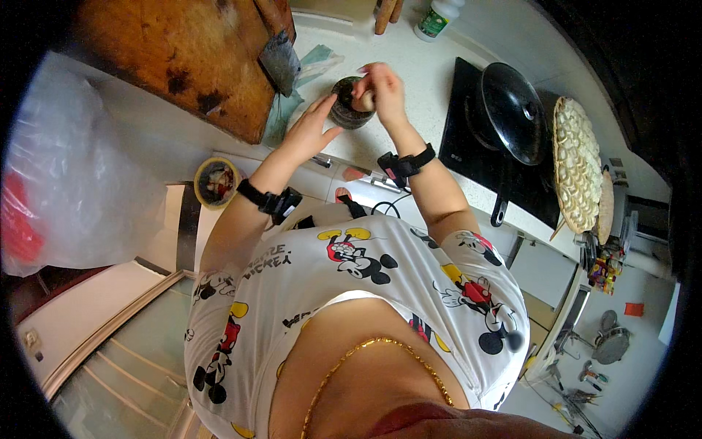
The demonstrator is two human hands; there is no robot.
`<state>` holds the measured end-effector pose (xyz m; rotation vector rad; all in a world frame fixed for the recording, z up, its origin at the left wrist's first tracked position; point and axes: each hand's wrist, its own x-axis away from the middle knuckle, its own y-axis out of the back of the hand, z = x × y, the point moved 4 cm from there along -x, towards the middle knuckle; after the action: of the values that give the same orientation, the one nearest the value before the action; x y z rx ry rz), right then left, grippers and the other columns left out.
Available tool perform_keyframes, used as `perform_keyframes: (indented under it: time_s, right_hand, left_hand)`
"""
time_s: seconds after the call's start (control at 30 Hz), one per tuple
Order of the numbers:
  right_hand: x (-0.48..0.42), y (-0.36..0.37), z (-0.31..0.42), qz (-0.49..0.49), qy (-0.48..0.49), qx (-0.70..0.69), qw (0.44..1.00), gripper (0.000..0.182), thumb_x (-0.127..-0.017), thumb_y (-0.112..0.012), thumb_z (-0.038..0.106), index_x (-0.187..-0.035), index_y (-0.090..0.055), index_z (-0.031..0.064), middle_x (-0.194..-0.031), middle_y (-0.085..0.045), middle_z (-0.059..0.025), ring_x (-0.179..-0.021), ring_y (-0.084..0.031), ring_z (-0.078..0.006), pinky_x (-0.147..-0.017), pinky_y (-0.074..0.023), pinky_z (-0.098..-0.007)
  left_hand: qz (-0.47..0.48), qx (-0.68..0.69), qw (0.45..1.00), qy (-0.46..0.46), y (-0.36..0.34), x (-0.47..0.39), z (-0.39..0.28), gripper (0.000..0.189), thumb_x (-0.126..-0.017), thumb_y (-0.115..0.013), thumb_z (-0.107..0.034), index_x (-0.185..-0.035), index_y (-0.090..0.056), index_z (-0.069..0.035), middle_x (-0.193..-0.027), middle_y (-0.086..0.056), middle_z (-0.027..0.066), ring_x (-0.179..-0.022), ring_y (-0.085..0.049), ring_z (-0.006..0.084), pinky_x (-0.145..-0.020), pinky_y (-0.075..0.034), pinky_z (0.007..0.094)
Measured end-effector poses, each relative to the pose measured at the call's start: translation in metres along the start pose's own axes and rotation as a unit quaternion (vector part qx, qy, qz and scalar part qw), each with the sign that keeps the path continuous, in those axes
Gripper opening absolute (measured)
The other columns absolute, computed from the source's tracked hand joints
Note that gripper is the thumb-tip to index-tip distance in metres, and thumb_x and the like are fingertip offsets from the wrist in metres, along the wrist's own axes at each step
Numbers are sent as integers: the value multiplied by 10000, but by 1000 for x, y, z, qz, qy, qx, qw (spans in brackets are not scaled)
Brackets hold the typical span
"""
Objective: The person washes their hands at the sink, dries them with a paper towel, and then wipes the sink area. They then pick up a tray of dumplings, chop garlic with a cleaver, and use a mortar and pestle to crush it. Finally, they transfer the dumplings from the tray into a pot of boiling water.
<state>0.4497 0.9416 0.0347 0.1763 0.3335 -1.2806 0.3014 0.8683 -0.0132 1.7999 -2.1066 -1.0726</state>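
Observation:
A dark stone mortar point(351, 119) stands on the white countertop point(408, 101), near its front edge. My left hand point(311, 129) is beside it on the left, fingers spread and fingertips at the rim; whether they press on it I cannot tell. Above the right side of the mouth is my right hand point(384, 90), slightly blurred, with fingers curled around a pale rounded object point(367, 101). That object could be the head of a pestle, but the fingers cover most of it. What lies inside the mortar is mostly hidden.
Left of the mortar are a stained wooden chopping board point(181, 60), a cleaver blade point(281, 63) and plastic film point(315, 63). A lidded pan point(513, 112) sits on the black cooktop point(458, 123) at right. A yellow-rimmed bin point(200, 192) stands below, a white bottle point(436, 22) behind.

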Motion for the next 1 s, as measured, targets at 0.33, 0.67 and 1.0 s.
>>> perform_keyframes:
  time_s: [0.33, 0.67, 1.0]
  right_hand:
    - [6, -8, 96, 40, 74, -273, 958, 546, -917, -237, 530, -951, -515, 61, -590, -501, -67, -627, -519, -209, -813, -441, -436]
    - [28, -53, 67, 148, 257, 459, 837, 554, -710, -639, 112, -1229, -447, 128, -1092, -549, -86, -1018, -511, -279, -938, -328, -395]
    - [-14, -18, -24, 114, 27, 80, 990, 341, -829, -605, 98, -1136, -465, 45, -929, -564, -26, -898, -542, -110, -797, -437, -262]
  left_hand:
    - [-92, 33, 995, -32, 28, -22, -30, 368, -752, -653, -172, -1070, -515, -49, -1054, -543, 158, -989, -521, 342, -812, -435, 378]
    - [-124, -313, 931, -141, 92, -6, -86, 384, -727, -643, -132, -1090, -526, -88, -905, -526, 86, -807, -553, 263, -667, -473, 329]
    - [-128, -26, 991, -15, 43, -8, 15, 681, -726, -678, -119, -1314, -341, -56, -1253, -435, 160, -1087, -472, 276, -879, -413, 351]
